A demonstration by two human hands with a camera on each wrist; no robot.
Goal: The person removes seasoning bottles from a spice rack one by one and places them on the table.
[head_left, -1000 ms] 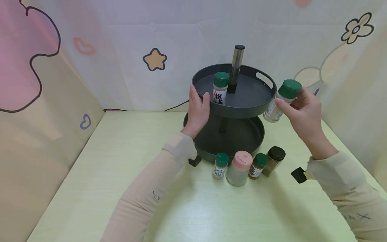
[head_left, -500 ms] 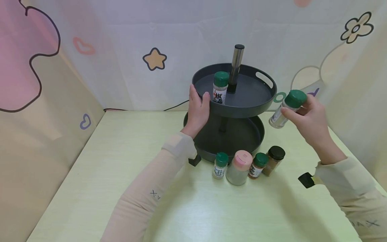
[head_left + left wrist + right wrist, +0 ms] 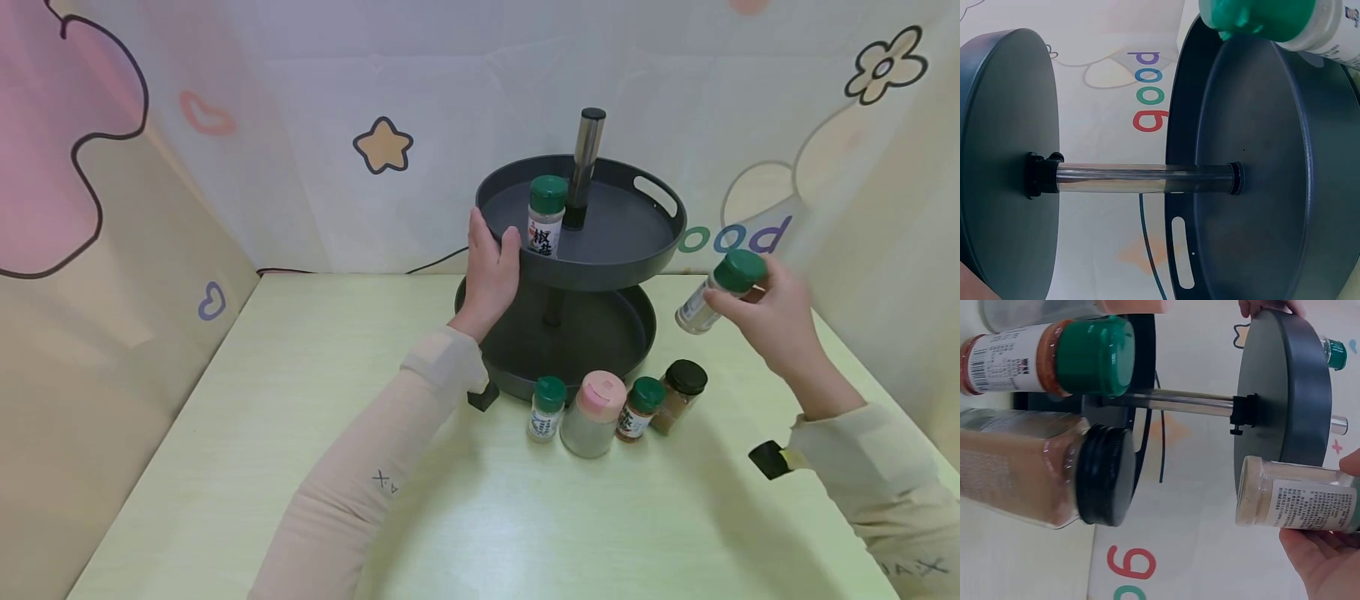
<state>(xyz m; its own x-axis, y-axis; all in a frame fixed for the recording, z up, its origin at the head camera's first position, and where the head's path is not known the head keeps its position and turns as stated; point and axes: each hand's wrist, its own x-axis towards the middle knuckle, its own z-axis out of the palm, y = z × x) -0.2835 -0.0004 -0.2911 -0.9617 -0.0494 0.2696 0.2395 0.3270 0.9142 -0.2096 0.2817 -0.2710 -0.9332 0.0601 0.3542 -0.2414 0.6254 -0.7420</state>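
My left hand rests against the left rim of the upper tray of a dark two-tier round rack, its fingers extended upward and the thumb apart. On that tray, close to this hand, stands a green-capped spice jar with a white label. My right hand grips another green-capped spice jar near its cap, tilted in the air to the right of the rack. Pale contents and a printed label show on this held jar in the right wrist view.
Before the lower tray stand a small green-capped jar, a pink-capped shaker, a green-capped jar with reddish contents and a black-capped jar. A metal post rises from the upper tray. A printed curtain hangs behind.
My right hand has moved right and lower with its spice jar, away from the upper tray. The left hand and the rack have stayed in place.
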